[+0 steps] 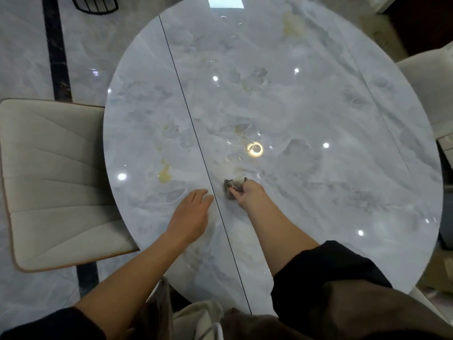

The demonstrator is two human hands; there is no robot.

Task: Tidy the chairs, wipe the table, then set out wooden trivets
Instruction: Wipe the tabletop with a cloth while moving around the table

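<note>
A round glossy marble table (318,168) fills the view, split by a thin dark seam (193,133). My right hand (248,193) grips a small grey cloth (231,186) and presses it on the tabletop just right of the seam. My left hand (193,212) rests flat on the table left of the seam, fingers straight. A yellowish stain (164,174) lies on the table to the left of both hands, and another faint one (291,24) shows near the far edge. No trivets are in view.
A cream upholstered chair (49,180) stands at the table's left side, its seat partly under the edge. Another pale chair (431,82) sits at the right. A black wire object (95,3) stands on the marble floor at the top left.
</note>
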